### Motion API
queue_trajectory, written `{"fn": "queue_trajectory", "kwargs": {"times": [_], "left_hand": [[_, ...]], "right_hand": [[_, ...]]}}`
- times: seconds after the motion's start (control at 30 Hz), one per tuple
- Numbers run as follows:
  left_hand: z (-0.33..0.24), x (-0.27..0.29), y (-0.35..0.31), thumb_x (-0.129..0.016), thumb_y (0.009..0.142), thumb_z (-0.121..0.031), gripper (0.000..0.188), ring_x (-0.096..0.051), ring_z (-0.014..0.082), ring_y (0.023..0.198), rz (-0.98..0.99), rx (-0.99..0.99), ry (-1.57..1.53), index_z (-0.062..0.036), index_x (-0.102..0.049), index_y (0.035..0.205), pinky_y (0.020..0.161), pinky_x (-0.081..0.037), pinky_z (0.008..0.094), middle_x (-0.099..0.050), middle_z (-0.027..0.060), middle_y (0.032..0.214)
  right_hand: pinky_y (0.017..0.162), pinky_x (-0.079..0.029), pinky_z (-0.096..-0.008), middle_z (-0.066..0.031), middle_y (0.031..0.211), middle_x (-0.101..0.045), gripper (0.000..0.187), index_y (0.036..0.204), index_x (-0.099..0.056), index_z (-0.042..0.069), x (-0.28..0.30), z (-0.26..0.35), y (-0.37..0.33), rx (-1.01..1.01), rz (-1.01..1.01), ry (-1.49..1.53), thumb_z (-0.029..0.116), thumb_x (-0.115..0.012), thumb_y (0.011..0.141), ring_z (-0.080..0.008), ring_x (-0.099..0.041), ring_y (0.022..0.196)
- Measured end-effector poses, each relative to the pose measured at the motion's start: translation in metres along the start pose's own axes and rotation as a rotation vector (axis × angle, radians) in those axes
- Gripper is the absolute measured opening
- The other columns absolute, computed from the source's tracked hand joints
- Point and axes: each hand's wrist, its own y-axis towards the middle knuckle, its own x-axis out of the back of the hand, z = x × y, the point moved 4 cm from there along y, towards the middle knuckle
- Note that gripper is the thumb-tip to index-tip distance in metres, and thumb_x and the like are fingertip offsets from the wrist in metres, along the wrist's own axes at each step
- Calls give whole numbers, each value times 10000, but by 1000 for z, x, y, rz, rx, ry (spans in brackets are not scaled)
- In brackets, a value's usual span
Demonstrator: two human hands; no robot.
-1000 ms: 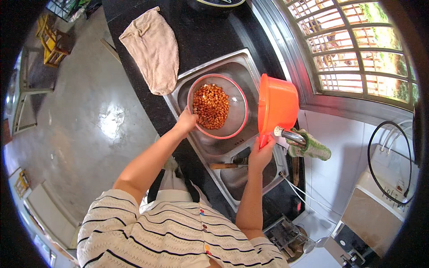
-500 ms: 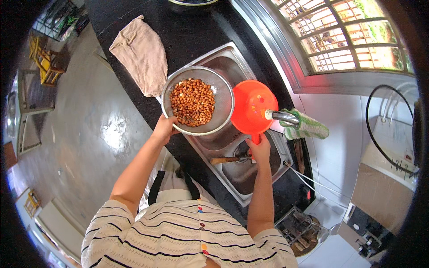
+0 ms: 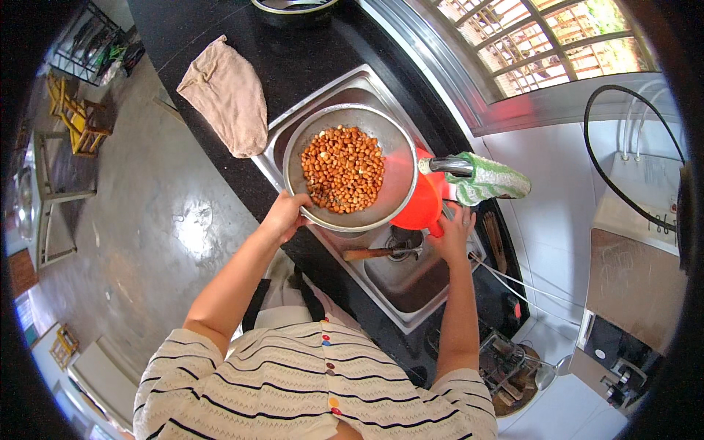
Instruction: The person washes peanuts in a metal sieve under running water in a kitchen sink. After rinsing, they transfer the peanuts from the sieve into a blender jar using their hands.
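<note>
My left hand (image 3: 286,214) grips the near-left rim of a round metal bowl (image 3: 400,158). Reddish-brown peanuts (image 3: 342,169) lie in it, gathered toward its left and middle. The bowl is over the sink, its right edge by the faucet (image 3: 449,166). A red plastic dipper (image 3: 422,205) is partly hidden behind the bowl's right side. On the dipper's short handle, my right hand (image 3: 453,231) has its thumb and fingers closed. Below the bowl, a wooden-handled tool (image 3: 370,254) lies across the smaller basin; its metal end is partly in shadow.
The steel sink (image 3: 403,317) is set in a black counter (image 3: 194,29). A beige cloth (image 3: 229,99) lies left of it. A green-and-white towel (image 3: 490,180) hangs at the faucet. A dark round pan (image 3: 295,9) stands at the back, and a barred window (image 3: 546,44) is at the upper right.
The metal bowl has moved right, toward the faucet, and now covers part of the red dipper. The dipper has shifted slightly toward me and right, with my right hand still at its handle.
</note>
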Motion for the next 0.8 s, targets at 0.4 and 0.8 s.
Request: {"fn": "queue_trajectory", "kwargs": {"times": [0.4,0.8], "left_hand": [[-2,-7,-11,-478,784,-8,289,-641,208,718,-6,-68,57,59,-510,1063,675,-568,375,-622,127,894],[12,-21,-25,-501,771,-39,292,-618,165,674,25,-2,94,10,-533,1057,608,-545,316,-621,78,843]], "right_hand": [[1069,-94,-607,-210,1326,-368,530,1093,-633,181,-42,-20,6,-23,54,90,296,-761,592,-485,-138,1321],[1064,-122,-609,-271,1381,-271,609,1173,-589,215,-69,-22,10,-11,12,137,300,-765,596,-518,-80,1325]]}}
